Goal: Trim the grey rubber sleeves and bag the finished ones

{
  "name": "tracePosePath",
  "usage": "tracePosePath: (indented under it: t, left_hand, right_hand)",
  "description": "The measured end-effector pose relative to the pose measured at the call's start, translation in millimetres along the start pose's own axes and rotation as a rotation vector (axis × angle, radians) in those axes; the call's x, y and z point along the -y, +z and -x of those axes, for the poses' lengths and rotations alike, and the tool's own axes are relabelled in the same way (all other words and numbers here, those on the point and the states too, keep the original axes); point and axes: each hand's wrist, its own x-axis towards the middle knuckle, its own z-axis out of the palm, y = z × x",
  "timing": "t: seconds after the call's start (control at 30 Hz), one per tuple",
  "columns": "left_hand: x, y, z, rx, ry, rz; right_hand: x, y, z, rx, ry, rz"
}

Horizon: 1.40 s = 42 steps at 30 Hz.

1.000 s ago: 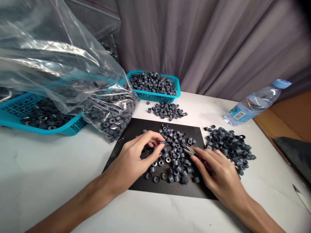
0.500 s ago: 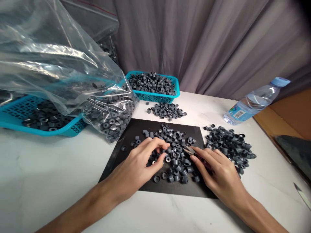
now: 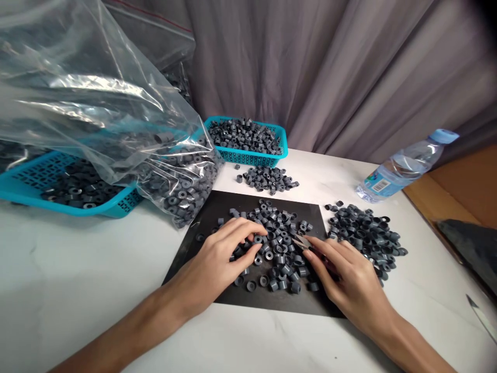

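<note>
A heap of small dark grey plastic rings (image 3: 277, 243) lies on a black mat (image 3: 217, 212) in front of me. My left hand (image 3: 221, 259) rests on the heap's left side, its fingers curled down among the rings and touching them; I cannot see a ring held. My right hand (image 3: 345, 282) lies on the mat's right side, closed on a small metal blade-like tool (image 3: 302, 240) whose tip points at the heap.
A second pile of rings (image 3: 365, 235) lies right of the mat, a smaller one (image 3: 267, 177) behind it. Two turquoise baskets (image 3: 248, 153) (image 3: 46, 199) and a clear plastic bag (image 3: 97, 114) hold more rings. A water bottle (image 3: 404, 166) lies at right. A blade (image 3: 481, 316) sits near the right edge.
My left hand has slid a little right and forward over the heap, its fingers lowering from a pinch into the rings. My right hand has stayed put with the tool.
</note>
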Motion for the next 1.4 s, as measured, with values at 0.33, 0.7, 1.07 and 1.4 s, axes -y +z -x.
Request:
tracePosePath:
  t: [0.33, 0.7, 1.07, 1.4]
  left_hand:
    - [-0.2, 3.4, 0.9, 0.000, -0.071, 0.031]
    - [-4.0, -14.3, -3.1, 0.034, -0.016, -0.264]
    - [-10.8, -23.2, -1.1, 0.234, -0.010, -0.157]
    - [0.0, -26.7, 0.4, 0.310, 0.055, -0.292]
  right_hand:
    - [0.1, -0.6, 0.0, -0.002, -0.002, 0.000]
    - [0.0, 0.1, -0.5, -0.025, -0.010, -0.011]
    - [-1.1, 2.4, 0.3, -0.013, -0.014, -0.002]
    - [-1.7, 2.5, 0.9, -0.009, -0.013, 0.006]
